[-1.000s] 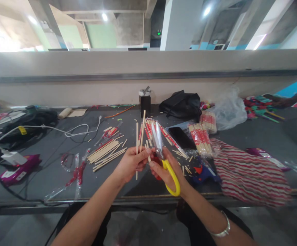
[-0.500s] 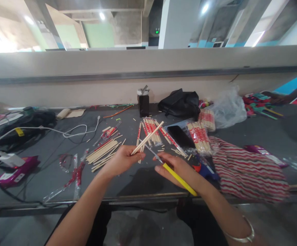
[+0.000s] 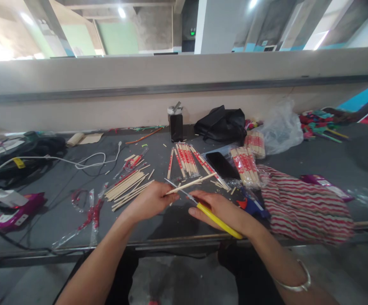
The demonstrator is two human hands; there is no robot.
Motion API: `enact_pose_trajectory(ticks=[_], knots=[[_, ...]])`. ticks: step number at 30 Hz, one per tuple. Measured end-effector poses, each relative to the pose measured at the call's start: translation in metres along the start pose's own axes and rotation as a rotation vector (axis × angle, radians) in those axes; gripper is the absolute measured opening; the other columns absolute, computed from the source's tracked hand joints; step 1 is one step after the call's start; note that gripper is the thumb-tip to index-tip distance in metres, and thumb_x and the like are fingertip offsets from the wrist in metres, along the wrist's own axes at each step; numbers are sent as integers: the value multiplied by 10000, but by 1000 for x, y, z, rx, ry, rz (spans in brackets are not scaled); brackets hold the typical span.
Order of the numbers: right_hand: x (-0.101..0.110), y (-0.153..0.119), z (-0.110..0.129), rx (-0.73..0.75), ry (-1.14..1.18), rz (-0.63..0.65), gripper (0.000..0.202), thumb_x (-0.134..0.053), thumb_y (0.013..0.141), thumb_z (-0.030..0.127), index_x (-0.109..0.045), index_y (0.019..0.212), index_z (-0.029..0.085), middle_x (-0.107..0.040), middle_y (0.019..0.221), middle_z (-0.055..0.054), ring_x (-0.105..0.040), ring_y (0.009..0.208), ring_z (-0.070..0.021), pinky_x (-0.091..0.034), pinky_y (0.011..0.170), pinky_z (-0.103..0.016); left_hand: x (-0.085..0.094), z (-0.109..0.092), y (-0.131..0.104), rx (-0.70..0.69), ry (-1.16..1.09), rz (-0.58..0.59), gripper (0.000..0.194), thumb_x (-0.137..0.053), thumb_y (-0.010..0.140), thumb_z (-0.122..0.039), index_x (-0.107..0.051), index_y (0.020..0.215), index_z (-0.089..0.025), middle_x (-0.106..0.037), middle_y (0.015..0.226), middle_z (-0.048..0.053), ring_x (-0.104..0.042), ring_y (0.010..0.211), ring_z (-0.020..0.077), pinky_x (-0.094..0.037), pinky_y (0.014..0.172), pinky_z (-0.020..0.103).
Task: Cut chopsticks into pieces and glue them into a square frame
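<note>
My left hand (image 3: 150,199) pinches a pale wooden chopstick (image 3: 199,180) that points to the right and slightly away from me; whether it is one stick or a pair I cannot tell. In my right hand (image 3: 218,207) is a yellow-handled tool (image 3: 217,220) with a narrow metal blade, its exact kind unclear. The blade crosses the chopstick close to my left fingers; whether they touch is unclear. Loose bare chopsticks (image 3: 126,186) lie left of my left hand. Beyond both hands are chopsticks in red-printed wrappers (image 3: 188,159).
A black phone (image 3: 222,165) and bundled wrapped chopsticks (image 3: 245,165) lie to the right, by a striped cloth (image 3: 304,205). A dark container (image 3: 175,125) and a black bag (image 3: 220,125) stand at the back. Torn wrappers (image 3: 95,212) and a white cable (image 3: 91,163) are leftward.
The chopstick in my left hand has swung to the right and lower, now lying flatter across the tool's blade. Both hands keep their holds; the view has shifted slightly.
</note>
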State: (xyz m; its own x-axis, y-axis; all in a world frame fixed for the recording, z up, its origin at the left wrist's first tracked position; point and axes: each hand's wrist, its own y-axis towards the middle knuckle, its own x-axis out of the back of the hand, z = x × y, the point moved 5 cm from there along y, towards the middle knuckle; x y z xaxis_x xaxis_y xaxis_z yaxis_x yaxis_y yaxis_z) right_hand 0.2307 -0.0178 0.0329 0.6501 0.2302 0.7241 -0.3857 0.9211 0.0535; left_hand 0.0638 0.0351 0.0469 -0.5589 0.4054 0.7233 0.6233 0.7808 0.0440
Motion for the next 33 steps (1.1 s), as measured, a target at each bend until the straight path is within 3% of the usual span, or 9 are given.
enact_pose_trajectory(ticks=[3,8,12,16,22,33], knots=[[1,-1,2,14,13,-5,353,-559,848,364,-603,1161,207,-717,878,-33,-661,744,-188,-503,735,-300,-1,-7,-1,-44,97,-20,265,-507,844,-278,-655,665,-148,-572,579,3,-456,549,105,-298,538,206],[2,-2,6,91,26,-56,354,-575,831,285,-594,1183,246,-709,984,-41,-655,932,-223,-484,849,-331,-5,-14,-3,-18,363,-7,221,-471,847,-203,-676,776,-162,-692,824,87,-604,739,183,-377,648,251],[-1,-3,4,49,-18,-67,272,-565,841,297,-620,1102,249,-708,839,-25,-666,820,-218,-487,815,-331,-11,-16,-3,15,526,8,231,-441,844,-175,-671,824,-165,-694,864,104,-634,780,218,-396,661,280],[-7,3,2,-10,-41,-56,203,-540,854,298,-645,1002,205,-717,870,-61,-668,797,-227,-489,769,-324,-12,-17,-4,51,619,13,252,-411,854,-183,-662,871,-163,-691,881,112,-649,781,242,-400,631,297],[-19,15,-5,-83,-56,-48,278,-559,812,169,-654,1073,190,-730,963,-99,-677,858,-237,-475,768,-298,-8,-11,-3,122,684,22,233,-421,827,-157,-653,847,-162,-692,858,116,-657,792,252,-406,623,298],[-29,34,-19,-118,-219,-49,334,-555,825,225,-628,1149,194,-725,1039,-99,-673,946,-241,-451,789,-271,-8,13,4,215,756,-2,247,-415,866,-238,-649,816,-176,-706,867,106,-660,818,228,-423,647,280]])
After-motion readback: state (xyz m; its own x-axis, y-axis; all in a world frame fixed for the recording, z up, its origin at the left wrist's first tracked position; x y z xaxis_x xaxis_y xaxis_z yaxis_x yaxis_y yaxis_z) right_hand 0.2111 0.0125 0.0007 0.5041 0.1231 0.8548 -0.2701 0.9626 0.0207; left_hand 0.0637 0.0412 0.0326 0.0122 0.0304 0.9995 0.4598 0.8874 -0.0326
